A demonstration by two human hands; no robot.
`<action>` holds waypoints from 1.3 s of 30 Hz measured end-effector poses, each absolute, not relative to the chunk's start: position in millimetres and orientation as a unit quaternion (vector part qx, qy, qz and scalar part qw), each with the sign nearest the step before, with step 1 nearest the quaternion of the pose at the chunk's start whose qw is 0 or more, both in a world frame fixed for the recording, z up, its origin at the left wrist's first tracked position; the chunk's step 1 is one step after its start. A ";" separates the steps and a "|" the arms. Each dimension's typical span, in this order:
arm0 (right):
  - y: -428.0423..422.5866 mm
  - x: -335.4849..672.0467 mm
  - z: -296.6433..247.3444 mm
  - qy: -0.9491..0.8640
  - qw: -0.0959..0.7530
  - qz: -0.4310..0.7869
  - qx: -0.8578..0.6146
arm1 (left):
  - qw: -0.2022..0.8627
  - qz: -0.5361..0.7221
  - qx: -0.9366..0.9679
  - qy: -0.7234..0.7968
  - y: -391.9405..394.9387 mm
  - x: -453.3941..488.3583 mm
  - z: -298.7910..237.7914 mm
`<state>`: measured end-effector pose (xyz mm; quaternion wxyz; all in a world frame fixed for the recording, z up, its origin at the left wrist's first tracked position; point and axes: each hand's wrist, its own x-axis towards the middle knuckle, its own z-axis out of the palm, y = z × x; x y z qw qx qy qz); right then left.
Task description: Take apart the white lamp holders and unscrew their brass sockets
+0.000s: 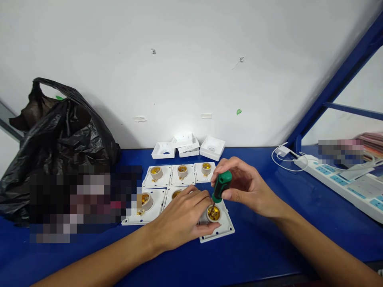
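Note:
My right hand is closed around a screwdriver with a green and black handle, its tip down inside a brass lamp socket on a white square plate. My left hand lies over that plate, fingers curled against the socket and pressing it onto the blue table. Several more white plates with sockets lie in rows just behind and to the left.
White square covers are stacked by the wall. A black plastic bag sits at the left. At the right lie a white power strip and a white cable, under a blue frame post.

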<state>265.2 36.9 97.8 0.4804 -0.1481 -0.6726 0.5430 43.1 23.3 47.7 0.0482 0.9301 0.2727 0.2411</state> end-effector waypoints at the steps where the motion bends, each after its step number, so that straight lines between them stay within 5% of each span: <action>1: 36.2 264.9 97.8 -0.674 0.482 0.538 -0.154 | 0.045 0.242 0.930 0.274 23.1 43.0 47.4; 11: 33.0 261.1 89.2 -0.687 0.538 0.442 -0.205 | 0.034 0.244 0.928 0.280 21.6 43.9 45.8; 20: 20.5 263.9 102.8 -0.730 0.399 0.528 -0.170 | 0.007 0.249 0.931 0.267 23.8 42.2 44.4; 26: 25.6 262.0 97.8 -0.720 0.505 0.434 -0.195 | 0.020 0.238 0.931 0.276 21.8 44.1 47.4; 39: 30.0 263.4 100.1 -0.699 0.494 0.480 -0.194 | -0.026 0.223 0.941 0.254 21.6 44.6 51.0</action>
